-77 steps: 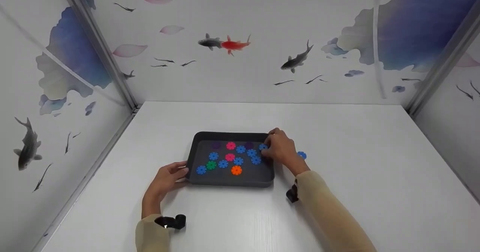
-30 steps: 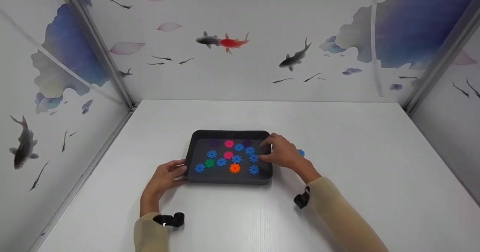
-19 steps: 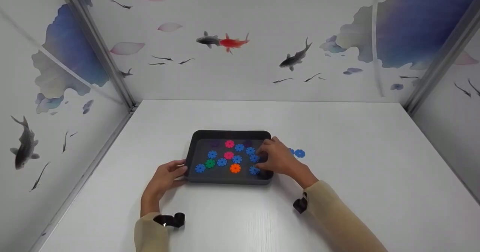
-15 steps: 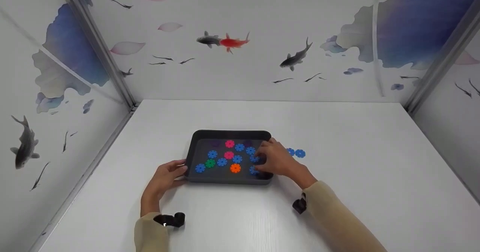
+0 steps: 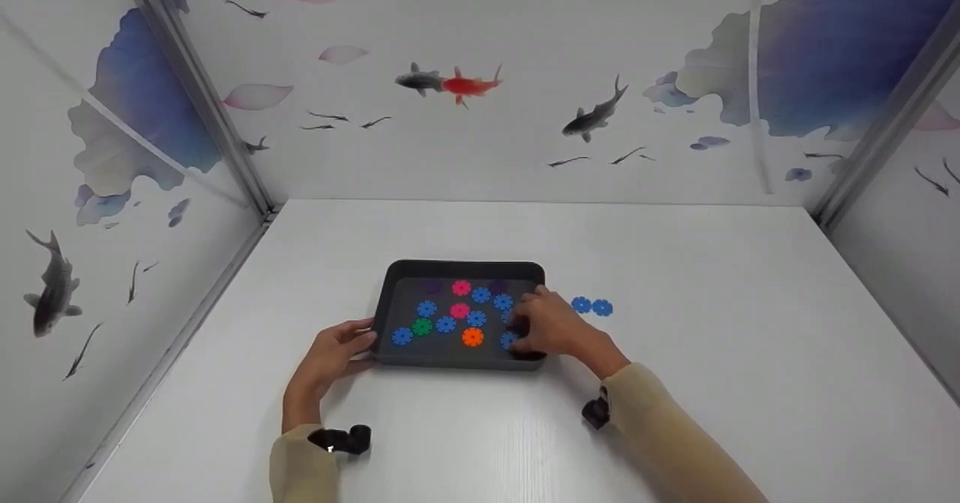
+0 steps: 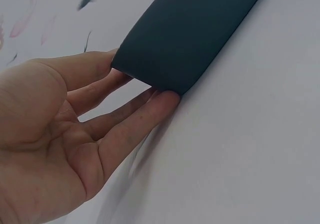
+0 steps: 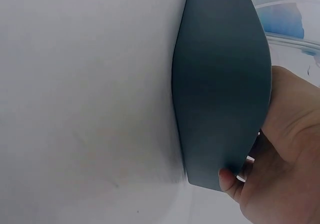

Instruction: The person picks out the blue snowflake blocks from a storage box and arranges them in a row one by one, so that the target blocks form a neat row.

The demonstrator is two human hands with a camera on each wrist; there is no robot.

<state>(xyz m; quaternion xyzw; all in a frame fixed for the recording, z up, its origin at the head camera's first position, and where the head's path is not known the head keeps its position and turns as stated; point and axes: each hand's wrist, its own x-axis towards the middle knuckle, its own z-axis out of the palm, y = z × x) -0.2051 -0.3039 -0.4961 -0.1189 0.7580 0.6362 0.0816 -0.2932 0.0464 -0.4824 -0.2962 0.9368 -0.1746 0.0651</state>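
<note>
A dark grey rectangular tray (image 5: 457,363) lies on the table, holding several notched snowflake discs: mostly blue, with pink, green, purple and an orange disc (image 5: 472,336). My left hand (image 5: 328,357) holds the tray's left end. In the left wrist view, thumb and fingers pinch the tray wall (image 6: 190,29) between its rim and bottom edge. My right hand (image 5: 551,324) reaches over the right rim, fingers bent down into the tray beside a partly covered blue disc (image 5: 508,339). In the right wrist view the tray wall (image 7: 220,74) hides the fingertips; I cannot tell whether they pinch a disc.
Two blue discs (image 5: 581,305) lie side by side on the white table (image 5: 712,323), right of the tray. Behind the table rises a white wall panel (image 5: 480,158) painted with fish, with more panels at both sides. Each wrist wears a small black camera (image 5: 360,438).
My right hand drew away from a blue disc at the tray's front right, then came back down over the discs there. Both blue discs on the table came into sight. The left hand stays put.
</note>
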